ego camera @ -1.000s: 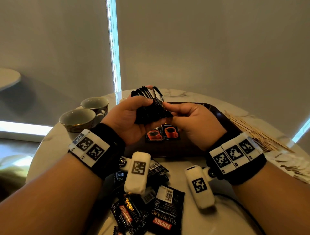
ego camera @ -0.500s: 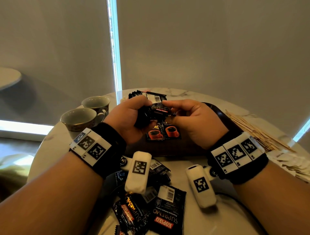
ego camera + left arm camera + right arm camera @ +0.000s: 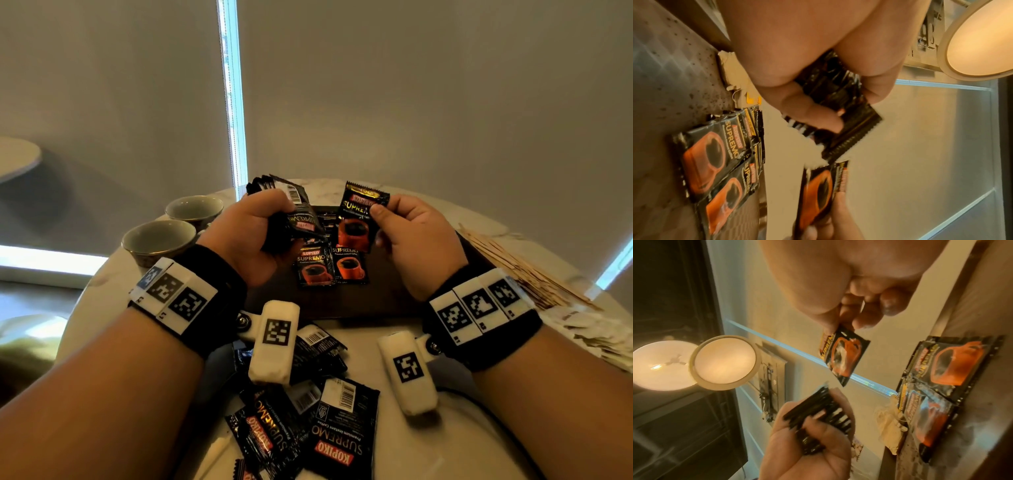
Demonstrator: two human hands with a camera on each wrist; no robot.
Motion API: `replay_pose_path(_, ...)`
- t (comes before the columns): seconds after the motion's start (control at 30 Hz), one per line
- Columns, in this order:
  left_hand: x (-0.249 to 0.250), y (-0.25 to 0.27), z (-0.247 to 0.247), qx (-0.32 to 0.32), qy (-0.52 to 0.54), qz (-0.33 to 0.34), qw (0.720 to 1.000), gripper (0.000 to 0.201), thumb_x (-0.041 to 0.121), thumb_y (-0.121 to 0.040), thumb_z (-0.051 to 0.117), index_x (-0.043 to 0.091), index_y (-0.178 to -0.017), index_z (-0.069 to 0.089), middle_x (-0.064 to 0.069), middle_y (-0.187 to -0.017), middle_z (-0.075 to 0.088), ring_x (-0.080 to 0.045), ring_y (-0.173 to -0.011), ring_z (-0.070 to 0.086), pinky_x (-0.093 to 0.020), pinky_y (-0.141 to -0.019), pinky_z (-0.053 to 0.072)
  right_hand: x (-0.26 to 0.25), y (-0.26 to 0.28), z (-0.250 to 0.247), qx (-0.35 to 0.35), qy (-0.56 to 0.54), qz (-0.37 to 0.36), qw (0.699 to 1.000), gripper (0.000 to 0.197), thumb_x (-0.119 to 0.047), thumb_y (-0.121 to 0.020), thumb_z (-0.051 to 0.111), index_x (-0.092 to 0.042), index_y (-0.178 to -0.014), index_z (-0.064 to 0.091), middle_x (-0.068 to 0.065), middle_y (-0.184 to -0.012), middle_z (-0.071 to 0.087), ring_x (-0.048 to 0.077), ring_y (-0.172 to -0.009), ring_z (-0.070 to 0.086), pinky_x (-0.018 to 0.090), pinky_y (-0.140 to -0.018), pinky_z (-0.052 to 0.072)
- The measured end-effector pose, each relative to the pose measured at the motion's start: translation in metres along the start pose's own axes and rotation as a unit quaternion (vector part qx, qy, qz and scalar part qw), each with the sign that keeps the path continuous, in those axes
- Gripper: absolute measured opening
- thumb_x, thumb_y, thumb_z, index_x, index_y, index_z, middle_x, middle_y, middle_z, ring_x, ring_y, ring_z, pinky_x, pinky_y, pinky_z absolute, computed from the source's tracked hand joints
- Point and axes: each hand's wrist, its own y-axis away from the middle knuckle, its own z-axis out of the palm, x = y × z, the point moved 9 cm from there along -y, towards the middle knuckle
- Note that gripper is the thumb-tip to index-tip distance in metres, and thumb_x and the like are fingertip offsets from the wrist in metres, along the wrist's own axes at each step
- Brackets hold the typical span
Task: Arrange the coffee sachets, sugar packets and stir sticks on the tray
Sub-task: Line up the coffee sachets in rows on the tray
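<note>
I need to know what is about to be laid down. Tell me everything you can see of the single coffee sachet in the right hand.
The single coffee sachet is a small glossy black packet, foil-like, printed with an orange cup of dark coffee and partly visible Kopiko Supremo lettering, its top edge crimped. It hangs upright, print toward the camera, above the tray and its laid sachets. The right hand pinches its upper right side; nothing else touches it.

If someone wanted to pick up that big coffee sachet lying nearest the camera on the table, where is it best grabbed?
Probably by its barcode end. The nearest sachet lies flat on the table, and that short edge and its right long edge look free, while other sachets crowd its left side. Coming from the right, fingers could pinch the sealed edge, thumb on top. It looks thin, so lifting a corner first may help.
</note>
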Motion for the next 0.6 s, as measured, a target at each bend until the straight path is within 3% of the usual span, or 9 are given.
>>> replay_pose_path(0.27, -0.012, 0.019, 0.024, -0.110, -0.096, -0.046, 0.988, 0.037, 0.013, -0.067, 0.060, 0.005, -0.103, 0.058, -0.008, -0.070, 0.068, -0.016, -0.053, 0.066, -0.020, -0.037, 0.043, 0.030, 0.001, 0.009, -0.023, -0.037, 0.114, 0.993, 0.006, -0.018, -0.097, 0.063, -0.017, -0.096, 0.068, 0.000, -0.074, 0.072, 0.005, -0.047, 0.054, 0.019, -0.039, 0.039)
replay_pose_path(0.37, -0.017, 0.018, 0.023, -0.099, -0.137, -0.059, 0.984, 0.031, 0.009, -0.076, 0.063, 0.006, -0.106, 0.056, -0.008, -0.072, 0.069, -0.017, -0.055, 0.067, -0.018, -0.037, 0.040, 0.031, 0.006, 0.017, -0.055, -0.041, 0.123, 0.990, 0.009, -0.017, -0.097, 0.062, -0.014, -0.102, 0.069, 0.002, -0.078, 0.075, 0.007, -0.051, 0.061, 0.020, -0.041, 0.043)
replay_pose_path(0.43, -0.016, 0.017, 0.022, -0.091, -0.148, -0.059, 0.983, 0.020, 0.009, -0.090, 0.051, 0.006, -0.108, 0.055, -0.008, -0.073, 0.070, -0.017, -0.056, 0.066, -0.017, -0.036, 0.039, 0.032, 0.007, 0.021, -0.068, -0.037, 0.123, 0.989, 0.010, -0.017, -0.097, 0.062, -0.015, -0.102, 0.071, 0.005, -0.086, 0.077, 0.016, -0.065, 0.069, 0.025, -0.048, 0.047)
replay_pose_path(0.5, -0.016, 0.016, 0.021, -0.086, -0.143, -0.060, 0.984, 0.015, 0.008, -0.094, 0.047, 0.005, -0.106, 0.055, -0.008, -0.072, 0.070, -0.016, -0.054, 0.066, -0.018, -0.036, 0.039, 0.034, 0.007, 0.024, -0.074, -0.042, 0.121, 0.989, 0.011, -0.015, -0.097, 0.062, -0.015, -0.102, 0.072, 0.008, -0.091, 0.078, 0.023, -0.072, 0.067, 0.028, -0.051, 0.045)
replay_pose_path(0.6, -0.015, 0.015, 0.019, -0.080, -0.144, -0.054, 0.985, 0.015, 0.008, -0.095, 0.047, 0.004, -0.107, 0.055, -0.008, -0.071, 0.070, -0.016, -0.054, 0.067, -0.019, -0.035, 0.041, 0.035, 0.009, 0.029, -0.078, -0.065, 0.121, 0.988, 0.016, -0.008, -0.097, 0.059, -0.014, -0.103, 0.072, 0.009, -0.091, 0.076, 0.024, -0.070, 0.059, 0.024, -0.046, 0.042)
